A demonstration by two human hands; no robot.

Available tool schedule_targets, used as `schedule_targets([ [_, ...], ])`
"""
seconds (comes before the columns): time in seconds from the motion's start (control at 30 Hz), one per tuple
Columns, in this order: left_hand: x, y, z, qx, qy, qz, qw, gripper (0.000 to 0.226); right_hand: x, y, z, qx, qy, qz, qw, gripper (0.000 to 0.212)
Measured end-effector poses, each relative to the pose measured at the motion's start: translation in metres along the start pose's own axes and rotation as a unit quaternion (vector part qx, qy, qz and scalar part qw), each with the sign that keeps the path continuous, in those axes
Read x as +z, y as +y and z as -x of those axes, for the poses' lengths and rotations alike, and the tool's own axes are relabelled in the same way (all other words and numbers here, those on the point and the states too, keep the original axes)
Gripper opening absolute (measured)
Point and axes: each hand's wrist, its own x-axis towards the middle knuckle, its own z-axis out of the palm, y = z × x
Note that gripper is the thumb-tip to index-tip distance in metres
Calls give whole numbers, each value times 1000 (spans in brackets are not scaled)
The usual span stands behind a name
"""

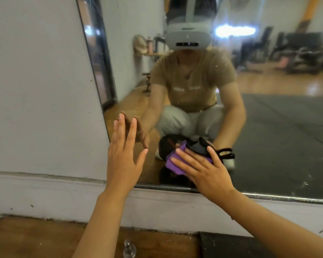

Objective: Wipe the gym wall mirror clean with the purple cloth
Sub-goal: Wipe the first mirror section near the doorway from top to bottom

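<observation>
right hand presses the purple cloth flat-fingered against the wall mirror near its bottom edge; left hand rests open, fingers spread, on the glass

A wooden floor runs along the foot of the white wall, its boards worn and flecked with pale specks. A white baseboard meets it at a dark, ragged seam. Directly on the wood, near the bottom edge of the view, stands a small clear glass-like knob, upright; what it is cannot be told. To the right, a black mat lies flat on the floor, its left edge butting against the bare boards and its far edge close to the baseboard
</observation>
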Motion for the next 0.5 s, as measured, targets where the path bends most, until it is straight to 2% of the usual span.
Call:
schedule_targets([
  [0.13, -12, -14, 0, 42, -23, -60, 997, 103, -29, 3, -76, 110, 99, -32, 988, 54],
  [0.27, -28, -28, -2, 97, -52, -118, 987, 104, -35, -9, -101, 176, 122, -50, 976, 64],
  [0.33, -35, -35, -4, 124, -64, -152, 979, 104, -23, -24, -87, 141, 98, -46, 984, 77],
  [0.43, -46, -48, -10, 167, -73, -211, 960, 100, 2, -45, -45, -9, 3, -34, 999, 106],
  [0.5, -53, -53, -16, 201, -65, -252, 944, 95, 14, -52, -24, -104, -69, -2, 992, 111],
])
